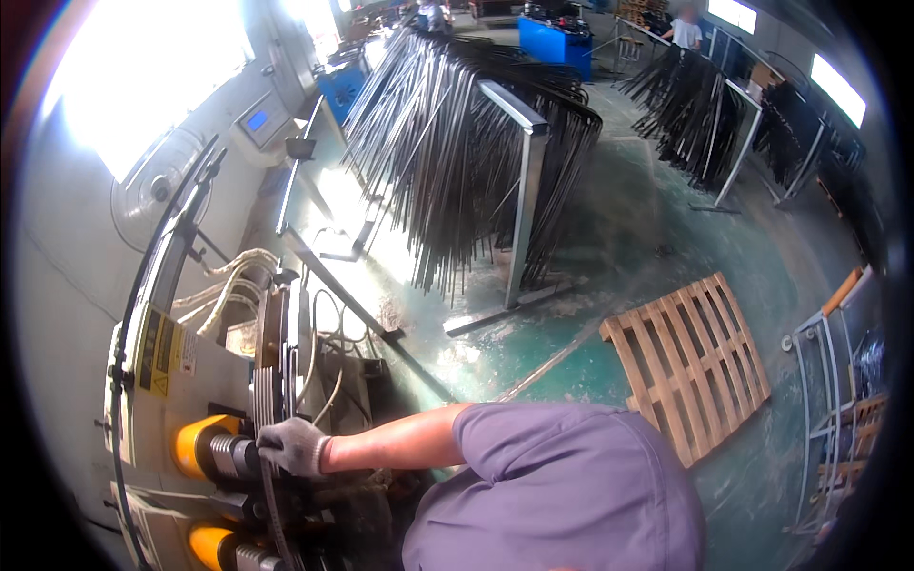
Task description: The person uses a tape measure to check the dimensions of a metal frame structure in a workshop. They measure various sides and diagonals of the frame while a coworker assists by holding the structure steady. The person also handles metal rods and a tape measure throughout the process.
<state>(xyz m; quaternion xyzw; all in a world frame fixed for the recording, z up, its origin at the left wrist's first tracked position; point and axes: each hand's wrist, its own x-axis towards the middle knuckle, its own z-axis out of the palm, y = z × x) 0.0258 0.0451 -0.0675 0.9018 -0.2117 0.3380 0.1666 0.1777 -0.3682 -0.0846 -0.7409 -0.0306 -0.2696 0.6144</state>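
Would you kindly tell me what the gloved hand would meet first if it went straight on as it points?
Just past the dark strip at its fingers, the gloved hand would probably meet the ribbed cylinder beside the yellow cover first, though depth is hard to judge.

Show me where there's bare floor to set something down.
The green floor between the large rack and the wooden pallet looks bare, as does its stretch toward the smaller rack at right. It's crowded at the machine: gloved hand, dark strips, yellow housing, pale hoses.
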